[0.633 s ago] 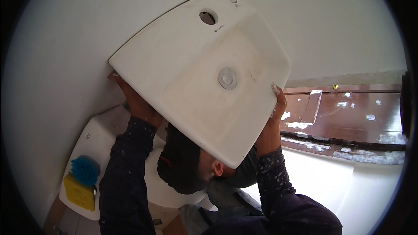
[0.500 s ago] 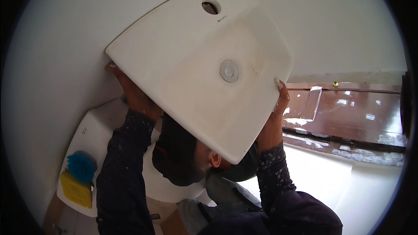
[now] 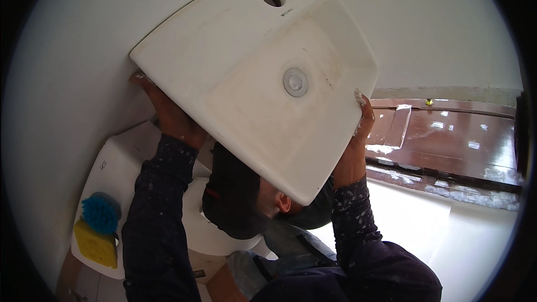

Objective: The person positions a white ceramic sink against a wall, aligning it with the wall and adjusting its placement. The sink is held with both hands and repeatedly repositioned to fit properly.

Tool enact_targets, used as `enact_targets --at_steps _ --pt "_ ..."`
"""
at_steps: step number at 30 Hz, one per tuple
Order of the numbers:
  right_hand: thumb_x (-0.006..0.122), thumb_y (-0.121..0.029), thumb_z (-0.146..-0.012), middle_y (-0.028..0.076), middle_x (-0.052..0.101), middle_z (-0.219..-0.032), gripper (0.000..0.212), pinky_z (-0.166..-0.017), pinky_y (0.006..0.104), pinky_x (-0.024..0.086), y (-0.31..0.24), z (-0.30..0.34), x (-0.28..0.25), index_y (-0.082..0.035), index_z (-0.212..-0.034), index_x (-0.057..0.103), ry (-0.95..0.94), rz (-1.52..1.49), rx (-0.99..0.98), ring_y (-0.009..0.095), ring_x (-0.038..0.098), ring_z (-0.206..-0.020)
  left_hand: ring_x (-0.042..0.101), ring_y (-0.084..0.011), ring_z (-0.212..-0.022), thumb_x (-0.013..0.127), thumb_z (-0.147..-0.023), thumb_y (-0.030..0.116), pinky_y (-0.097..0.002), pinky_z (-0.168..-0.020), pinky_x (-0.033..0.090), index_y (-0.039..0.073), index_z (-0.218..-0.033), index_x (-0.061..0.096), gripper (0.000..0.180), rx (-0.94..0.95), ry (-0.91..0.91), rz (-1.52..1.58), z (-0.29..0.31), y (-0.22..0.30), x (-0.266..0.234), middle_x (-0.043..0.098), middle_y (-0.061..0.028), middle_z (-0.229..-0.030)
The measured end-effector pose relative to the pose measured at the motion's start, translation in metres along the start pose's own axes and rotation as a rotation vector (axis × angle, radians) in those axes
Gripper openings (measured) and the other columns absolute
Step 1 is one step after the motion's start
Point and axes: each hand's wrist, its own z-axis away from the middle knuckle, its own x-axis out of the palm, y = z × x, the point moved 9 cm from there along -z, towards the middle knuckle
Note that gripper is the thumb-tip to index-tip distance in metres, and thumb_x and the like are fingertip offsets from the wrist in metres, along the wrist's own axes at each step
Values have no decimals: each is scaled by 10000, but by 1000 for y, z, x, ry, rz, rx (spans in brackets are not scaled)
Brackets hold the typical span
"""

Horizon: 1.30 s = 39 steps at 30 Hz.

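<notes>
A white ceramic washbasin [image 3: 235,112] fills the middle of the view, tilted, its far edge close against the wall. It has a tap hole at the top and a metal drain cap [image 3: 295,82] in its bowl. My left hand [image 3: 173,114] supports the basin's left edge from beneath, with most of its fingers hidden. On the right edge, my right hand [image 3: 363,120] grips the rim, its thumb on top and spotted with white matter; the other fingers are out of sight under the basin.
Below the basin crouches another person in a dark cap [image 3: 232,201]. A white toilet [image 3: 204,237] stands behind that person. Its tank lid [image 3: 120,159] carries a blue scrub brush [image 3: 100,213] and a yellow sponge [image 3: 96,243]. Right lies a brown panel [image 3: 442,134] with white smears.
The basin has shifted slightly up and toward the wall in the view, both hands still on it. The crouching person's head has moved a little to the right.
</notes>
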Motion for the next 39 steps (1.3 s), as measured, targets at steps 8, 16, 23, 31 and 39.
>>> enact_targets --at_steps 8,16,23,31,39 --pt "448 -428 -879 130 578 -1182 563 -893 347 484 6 10 5 -5 -1246 505 69 -42 28 244 565 -1072 301 -277 -1357 190 -841 801 -422 -1108 286 174 -1490 167 903 21 246 -209 2 3 -28 267 -114 -1482" --pt "413 -519 -898 124 573 -1175 605 -897 342 481 4 10 -1 -35 -1251 497 44 71 -37 234 564 -1069 287 -284 -1366 178 -803 850 -442 -1110 306 214 -1492 187 938 -50 373 -213 11 7 -31 245 -100 -1497" --pt "540 -367 -846 121 602 -1083 491 -819 340 500 8 6 -3 8 -1163 543 118 -58 72 243 592 -969 269 -295 -1374 170 -795 858 -462 -1116 288 217 -1496 171 950 -83 407 -195 4 -3 -72 221 -101 -1511" --pt "575 -312 -830 103 618 -952 395 -750 317 509 1 13 0 21 -1041 583 180 -29 43 213 608 -872 250 -254 -1391 196 -908 705 -399 -1141 239 124 -1493 138 827 24 -335 212 -8 5 -10 220 -106 -1522" --pt "543 -303 -854 105 611 -960 386 -744 312 509 -1 5 -11 24 -1057 573 119 33 -31 214 607 -869 232 -290 -1398 184 -751 896 -475 -1105 309 238 -1496 174 994 -97 323 -130 10 -3 -54 189 -82 -1530"
